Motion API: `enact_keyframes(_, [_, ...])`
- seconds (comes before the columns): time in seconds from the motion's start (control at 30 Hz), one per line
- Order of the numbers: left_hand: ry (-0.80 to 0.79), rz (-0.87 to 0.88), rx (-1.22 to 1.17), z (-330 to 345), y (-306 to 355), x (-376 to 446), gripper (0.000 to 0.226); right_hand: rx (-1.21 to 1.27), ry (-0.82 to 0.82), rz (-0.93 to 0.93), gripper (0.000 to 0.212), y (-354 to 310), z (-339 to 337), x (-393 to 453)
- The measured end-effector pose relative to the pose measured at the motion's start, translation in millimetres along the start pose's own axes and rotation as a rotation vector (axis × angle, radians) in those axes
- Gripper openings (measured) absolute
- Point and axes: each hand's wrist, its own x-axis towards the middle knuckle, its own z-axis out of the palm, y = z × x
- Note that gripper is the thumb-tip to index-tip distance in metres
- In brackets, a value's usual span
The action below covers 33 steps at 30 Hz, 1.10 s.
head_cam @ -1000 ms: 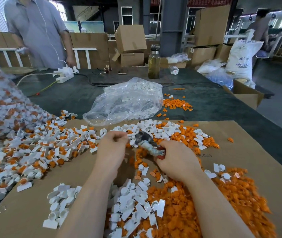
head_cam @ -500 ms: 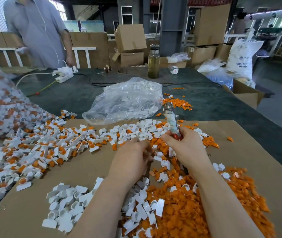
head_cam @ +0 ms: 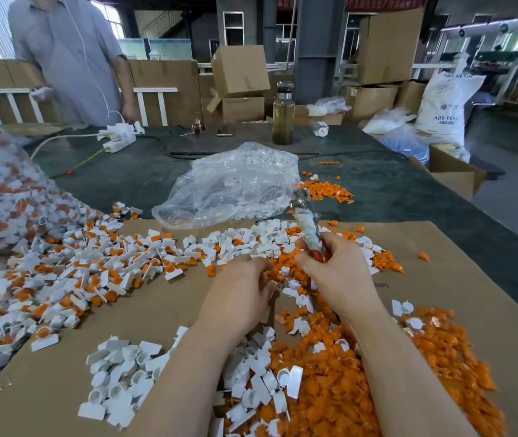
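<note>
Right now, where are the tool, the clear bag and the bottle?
tool (head_cam: 306, 228), head view, its wrapped shaft
clear bag (head_cam: 229, 187), head view, its crumpled middle
bottle (head_cam: 283, 121), head view, its glass body

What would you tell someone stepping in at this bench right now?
Right hand: grips the taped tool, head up, above the pieces.
Left hand: fingers curled down among loose pieces; whether it holds one is unclear.
Things: loose white pieces front left and orange caps front right, on the cardboard sheet; clear bag of white pieces behind.
Done: the white-and-orange heap at left looks assembled.
Left: both loose heaps are large.
</note>
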Motion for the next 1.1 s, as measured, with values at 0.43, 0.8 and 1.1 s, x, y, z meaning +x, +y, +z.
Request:
enact_keyframes(0.43, [0.108,-0.483,-1.124,-18.8,8.7,5.2,0.007,0.155,0.015,-0.056,0.014,-3.8,0.1,-1.9])
enact_keyframes(0.8, [0.07,-0.532,-1.336,-23.5,9.4,5.9,0.005,0.195,-0.003,-0.068,0.013,-3.3,3.8,-2.1])
enact_keyframes(1.1, [0.201,-0.529,-1.323,-22.6,13.3,4.2,0.012,0.161,-0.068,-0.131,0.014,-5.4,5.3,-4.4])
